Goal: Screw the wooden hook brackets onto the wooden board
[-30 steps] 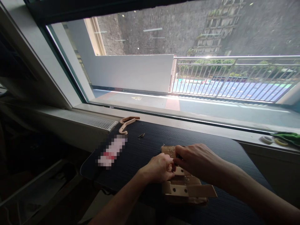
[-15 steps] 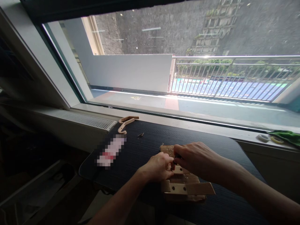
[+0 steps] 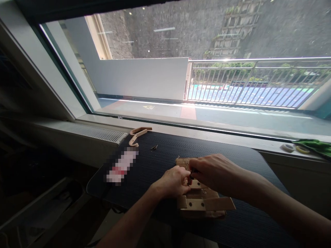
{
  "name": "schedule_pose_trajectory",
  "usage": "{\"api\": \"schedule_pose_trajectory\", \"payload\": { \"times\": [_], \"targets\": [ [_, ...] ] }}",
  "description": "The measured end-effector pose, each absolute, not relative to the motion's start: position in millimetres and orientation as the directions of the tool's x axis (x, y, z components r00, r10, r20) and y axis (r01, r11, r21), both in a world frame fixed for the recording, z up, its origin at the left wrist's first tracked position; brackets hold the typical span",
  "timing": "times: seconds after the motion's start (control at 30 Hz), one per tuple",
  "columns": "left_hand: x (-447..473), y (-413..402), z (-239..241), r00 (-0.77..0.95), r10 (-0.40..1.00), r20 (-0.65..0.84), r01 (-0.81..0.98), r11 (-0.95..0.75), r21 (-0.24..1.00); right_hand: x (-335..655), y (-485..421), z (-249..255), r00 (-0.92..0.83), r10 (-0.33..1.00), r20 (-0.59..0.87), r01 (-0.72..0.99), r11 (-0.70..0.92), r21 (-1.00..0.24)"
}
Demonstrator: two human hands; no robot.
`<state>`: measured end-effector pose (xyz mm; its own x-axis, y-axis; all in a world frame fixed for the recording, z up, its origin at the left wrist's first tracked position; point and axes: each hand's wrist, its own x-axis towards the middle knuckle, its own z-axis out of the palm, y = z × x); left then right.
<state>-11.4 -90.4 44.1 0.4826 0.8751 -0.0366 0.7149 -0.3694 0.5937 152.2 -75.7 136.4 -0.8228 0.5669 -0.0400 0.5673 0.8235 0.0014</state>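
Observation:
My left hand [image 3: 172, 181] and my right hand [image 3: 213, 171] meet over a light wooden assembly [image 3: 204, 204] lying on a dark ribbed table [image 3: 165, 156]. Both hands are closed, fingertips pinched together at a small dark part that I cannot make out. The left hand rests on the assembly's left side. A flat wooden strip with two holes crosses the near end of the assembly.
Two curved wooden hooks [image 3: 138, 133] lie at the table's far left corner, with small dark screws [image 3: 154, 147] beside them. A blurred white and red item [image 3: 121, 166] lies on the left. Tape rolls [image 3: 294, 148] and a green cloth [image 3: 317, 146] sit on the window sill.
The view has drifted slightly down and right. Both hands stay pinched together over the wooden assembly, with hardly any movement.

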Motion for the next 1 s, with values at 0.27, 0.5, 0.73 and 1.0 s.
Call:
{"api": "schedule_pose_trajectory", "payload": {
  "times": [0.27, 0.5, 0.73, 1.0],
  "targets": [
    [-11, -91, 43, 0.480, 0.876, -0.047, 0.726, -0.366, 0.583, 152, -76, 139, -0.819, 0.573, -0.035, 0.572, 0.819, 0.033],
    [-13, -90, 41, 0.499, 0.864, -0.067, 0.728, -0.376, 0.573, 147, -83, 139, -0.817, 0.573, -0.064, 0.575, 0.818, -0.015],
    [-12, -91, 45, 0.504, 0.861, -0.064, 0.718, -0.377, 0.585, 148, -84, 133, -0.777, 0.629, -0.017, 0.624, 0.774, 0.107],
    [-10, -92, 44, 0.489, 0.869, -0.082, 0.737, -0.361, 0.572, 149, -85, 151, -0.807, 0.586, -0.071, 0.586, 0.810, 0.018]
  ]
}}
